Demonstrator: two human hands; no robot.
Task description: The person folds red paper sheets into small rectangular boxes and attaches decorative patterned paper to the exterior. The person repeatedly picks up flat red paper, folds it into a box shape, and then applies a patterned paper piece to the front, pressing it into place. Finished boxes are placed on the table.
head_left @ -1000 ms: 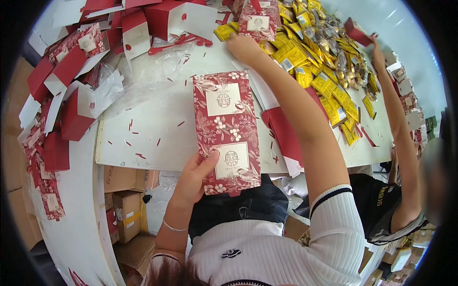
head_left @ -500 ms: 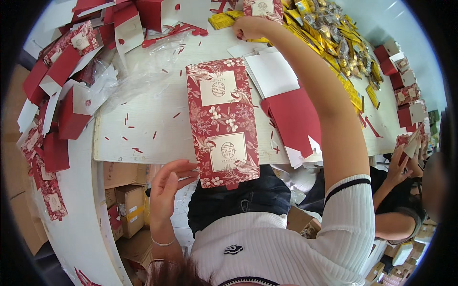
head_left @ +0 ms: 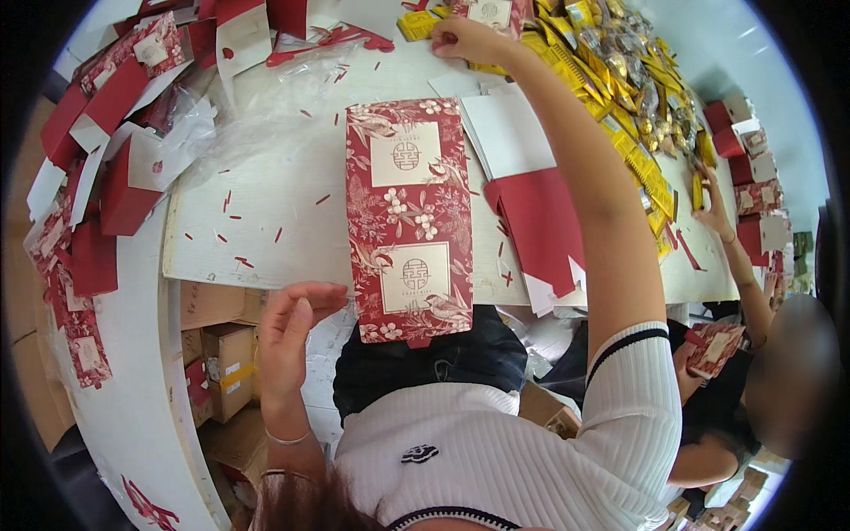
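A flat red carton point(head_left: 410, 212) with cream panels, birds and flowers lies before me, its near end jutting past the table edge. My left hand point(head_left: 292, 327) hovers by its near left edge, fingers apart and holding nothing. My right arm reaches to the far side of the table. There my right hand point(head_left: 460, 40) is curled beside another patterned red carton point(head_left: 489, 12) and some yellow packets point(head_left: 418, 25). What its fingers hold, if anything, is hidden. To the right of the near carton lie white sheets point(head_left: 509, 133) and plain red flat cartons point(head_left: 540, 226).
A heap of yellow and clear packets point(head_left: 611, 71) covers the back right. Folded red boxes point(head_left: 133, 190) and clear plastic film point(head_left: 257, 115) crowd the left. At right, a co-worker's hand point(head_left: 715, 212) reaches to the heap; their other hand holds a patterned box point(head_left: 715, 347).
My right hand stays at the far side, its fingers more curled. My left hand barely moves. The co-worker has stretched one arm out to the packet heap. The view has shifted slightly.
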